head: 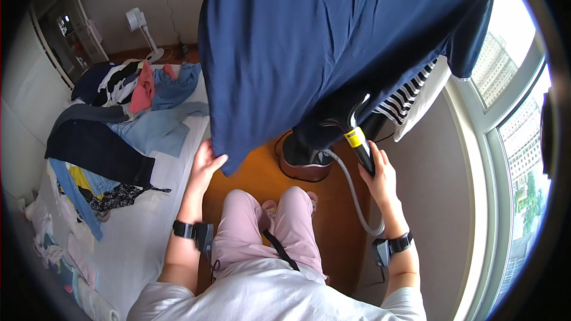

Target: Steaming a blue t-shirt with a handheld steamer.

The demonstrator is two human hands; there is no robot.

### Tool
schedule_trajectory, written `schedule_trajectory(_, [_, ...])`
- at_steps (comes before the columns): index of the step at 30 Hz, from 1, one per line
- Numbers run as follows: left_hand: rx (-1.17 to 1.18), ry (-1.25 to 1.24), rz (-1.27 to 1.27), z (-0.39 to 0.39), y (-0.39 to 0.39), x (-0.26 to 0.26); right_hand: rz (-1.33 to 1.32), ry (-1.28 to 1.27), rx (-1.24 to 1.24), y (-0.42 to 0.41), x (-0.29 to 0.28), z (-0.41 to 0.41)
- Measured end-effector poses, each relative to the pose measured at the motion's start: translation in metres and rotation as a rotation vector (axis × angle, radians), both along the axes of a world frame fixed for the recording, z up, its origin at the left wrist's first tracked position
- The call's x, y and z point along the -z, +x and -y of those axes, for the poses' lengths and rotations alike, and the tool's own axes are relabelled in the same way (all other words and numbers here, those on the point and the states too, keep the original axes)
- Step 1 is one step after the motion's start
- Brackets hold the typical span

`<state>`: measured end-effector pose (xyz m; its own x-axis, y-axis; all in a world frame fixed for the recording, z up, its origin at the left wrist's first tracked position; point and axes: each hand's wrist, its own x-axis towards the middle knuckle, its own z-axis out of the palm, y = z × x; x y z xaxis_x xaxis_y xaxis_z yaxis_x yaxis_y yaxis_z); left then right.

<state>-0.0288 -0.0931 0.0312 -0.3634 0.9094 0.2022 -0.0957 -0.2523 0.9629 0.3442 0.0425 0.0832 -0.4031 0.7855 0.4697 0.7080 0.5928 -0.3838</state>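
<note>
A large navy blue garment point(276, 53) with short sleeves and white cuff edges hangs in front of me. My left hand point(208, 162) pinches its lower left corner. In my right hand point(380, 176) is the black handle of a garment steamer point(366, 160) with a yellow label; its head is partly hidden at the garment's lower right. A grey braided hose point(352, 187) loops from the handle towards the steamer's base point(305, 162) on the wooden floor, which the garment partly covers.
At left, a bed point(138, 227) bears piled clothes, among them dark trousers point(98, 147) and a light blue denim piece point(154, 131). A white fan point(145, 31) stands beyond it. Striped fabric point(408, 96) and a white cloth point(424, 102) hang behind the garment, near the window point(519, 142) at right.
</note>
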Motion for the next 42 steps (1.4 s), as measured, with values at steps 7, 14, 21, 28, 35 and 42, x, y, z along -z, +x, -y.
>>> schedule_trajectory(7, [0.176,0.277,0.079,-0.077,0.045,-0.075,0.017,0.115,-0.292,-0.053,-0.055,0.019])
schedule_trajectory(14, [-0.176,0.336,0.420,-0.059,0.027,-0.091,-0.018,0.116,-0.113,-0.030,-0.054,-0.028])
schedule_trajectory(21, [-0.086,0.379,0.309,-0.052,0.020,-0.107,-0.061,0.135,-0.121,-0.021,-0.061,-0.008])
schedule_trajectory(28, [0.067,0.389,0.171,-0.065,0.019,-0.142,-0.046,0.223,-0.384,-0.084,-0.100,0.004])
schedule_trajectory(35, [-0.314,0.377,0.474,-0.073,0.005,-0.135,-0.056,0.121,-0.028,-0.018,-0.078,-0.045])
schedule_trajectory(42, [0.000,0.446,0.374,-0.110,-0.031,-0.114,-0.047,0.218,-0.235,-0.063,-0.109,-0.026])
